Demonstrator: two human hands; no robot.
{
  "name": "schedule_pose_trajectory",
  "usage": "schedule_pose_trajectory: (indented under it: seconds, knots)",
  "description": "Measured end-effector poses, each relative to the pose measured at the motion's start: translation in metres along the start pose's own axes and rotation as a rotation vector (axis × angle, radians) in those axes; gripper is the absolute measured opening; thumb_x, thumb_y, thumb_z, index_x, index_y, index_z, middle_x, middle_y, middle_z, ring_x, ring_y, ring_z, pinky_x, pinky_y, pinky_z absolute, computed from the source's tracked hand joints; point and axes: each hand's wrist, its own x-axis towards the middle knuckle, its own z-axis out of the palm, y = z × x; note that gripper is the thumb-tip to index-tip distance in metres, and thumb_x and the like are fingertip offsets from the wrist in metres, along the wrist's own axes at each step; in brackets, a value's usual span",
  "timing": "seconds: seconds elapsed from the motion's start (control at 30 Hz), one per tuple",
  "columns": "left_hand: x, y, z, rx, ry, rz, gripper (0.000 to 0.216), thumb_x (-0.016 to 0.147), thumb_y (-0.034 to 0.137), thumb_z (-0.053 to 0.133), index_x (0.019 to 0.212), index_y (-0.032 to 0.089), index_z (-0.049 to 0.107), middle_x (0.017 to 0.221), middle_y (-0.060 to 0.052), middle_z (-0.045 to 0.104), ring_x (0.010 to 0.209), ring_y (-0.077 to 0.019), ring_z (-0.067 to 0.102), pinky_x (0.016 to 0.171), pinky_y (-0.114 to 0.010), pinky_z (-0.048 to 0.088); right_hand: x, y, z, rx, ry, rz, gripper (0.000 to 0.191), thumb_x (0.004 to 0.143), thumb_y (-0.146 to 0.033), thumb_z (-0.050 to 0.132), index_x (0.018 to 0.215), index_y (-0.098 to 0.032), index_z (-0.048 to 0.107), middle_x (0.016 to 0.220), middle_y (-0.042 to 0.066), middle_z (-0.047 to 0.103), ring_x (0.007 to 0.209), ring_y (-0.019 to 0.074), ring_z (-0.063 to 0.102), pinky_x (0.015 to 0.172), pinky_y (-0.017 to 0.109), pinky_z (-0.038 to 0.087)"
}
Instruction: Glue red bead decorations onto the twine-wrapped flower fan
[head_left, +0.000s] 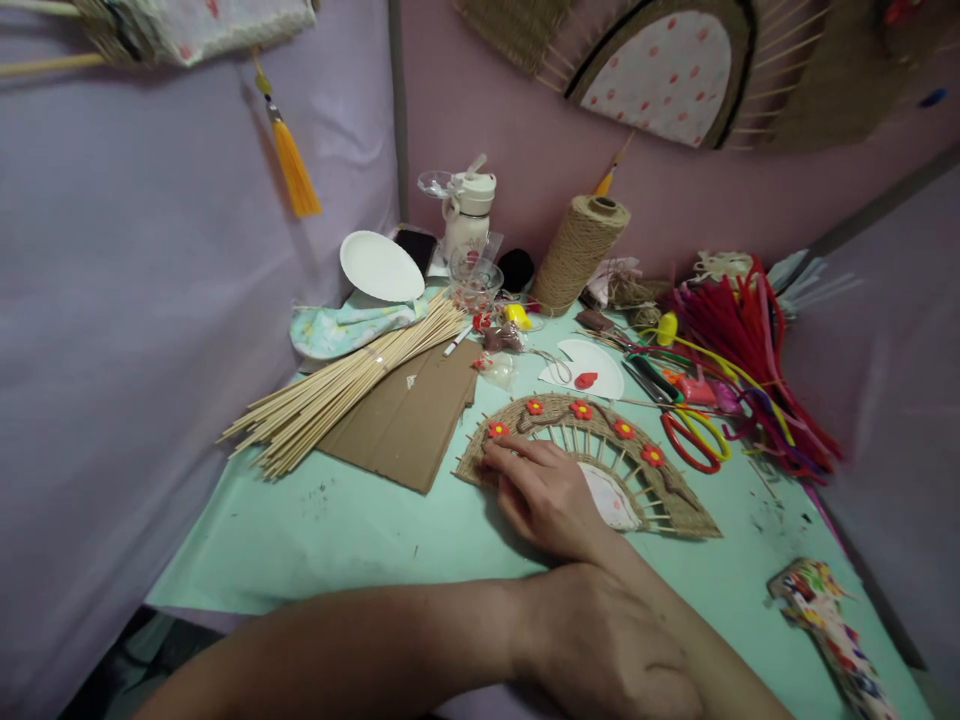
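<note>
A fan-shaped craft piece [679, 490] lies flat on the table, with a twine-wrapped rim, thin stick ribs and a pale spotted centre. Red flowers with yellow centres [580, 410] dot its rim. My right hand [547, 490] reaches over the fan's left part, its fingers stretched out and their tips touching the rim beside the leftmost flower [498, 429]. My left hand [607, 640] lies across my right forearm near the wrist, back upward; its fingers are mostly hidden.
Left of the fan, a bundle of thin sticks [352, 385] lies on brown cardboard [405, 430]. Behind stand a twine spool [581, 255] and white bottle [469, 215]. Scissors [686, 440] and red pipe cleaners [750, 350] are at right. A glue gun covered in colourful patches [825, 620] lies front right.
</note>
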Motion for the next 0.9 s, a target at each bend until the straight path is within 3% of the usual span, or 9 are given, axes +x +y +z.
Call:
schedule_pose_trajectory:
  seconds: [0.3, 0.43, 0.6, 0.9]
  knots:
    - [-0.002, -0.001, 0.001, -0.001, 0.072, 0.016, 0.037, 0.089, 0.039, 0.045, 0.059, 0.022, 0.058, 0.054, 0.003, 0.060, 0.051, -0.0125, 0.053, 0.049, -0.027, 0.039, -0.002, -0.001, -0.004, 0.092, 0.080, 0.054, 0.041, 0.082, -0.009, 0.051, 0.122, -0.019, 0.055, 0.107, 0.010, 0.071, 0.100, 0.0213, 0.066, 0.077, 0.035, 0.055]
    - [-0.001, 0.000, -0.002, 0.009, 0.060, 0.002, 0.034, 0.088, 0.037, 0.046, 0.060, 0.021, 0.058, 0.053, 0.003, 0.058, 0.052, -0.0123, 0.051, 0.050, -0.027, 0.039, -0.005, -0.001, -0.007, 0.194, 0.146, 0.169, 0.041, 0.082, -0.010, 0.052, 0.121, -0.022, 0.054, 0.108, 0.008, 0.070, 0.099, 0.0204, 0.066, 0.081, 0.035, 0.055]
    - [-0.001, 0.001, -0.004, 0.041, 0.124, 0.010, 0.034, 0.085, 0.036, 0.049, 0.056, 0.020, 0.055, 0.049, 0.004, 0.054, 0.048, -0.0114, 0.047, 0.048, -0.027, 0.036, -0.012, 0.010, -0.013, 0.326, 0.399, 0.461, 0.037, 0.085, -0.013, 0.052, 0.121, -0.024, 0.055, 0.106, 0.008, 0.070, 0.096, 0.0211, 0.066, 0.081, 0.038, 0.054]
    - [-0.003, 0.005, -0.008, 0.118, 0.188, 0.001, 0.031, 0.084, 0.032, 0.049, 0.056, 0.020, 0.051, 0.048, 0.004, 0.048, 0.046, -0.0101, 0.043, 0.046, -0.027, 0.033, -0.011, 0.039, -0.031, 0.480, 0.834, 0.705, 0.031, 0.082, -0.019, 0.059, 0.113, -0.021, 0.058, 0.099, 0.007, 0.070, 0.089, 0.0196, 0.067, 0.079, 0.037, 0.052]
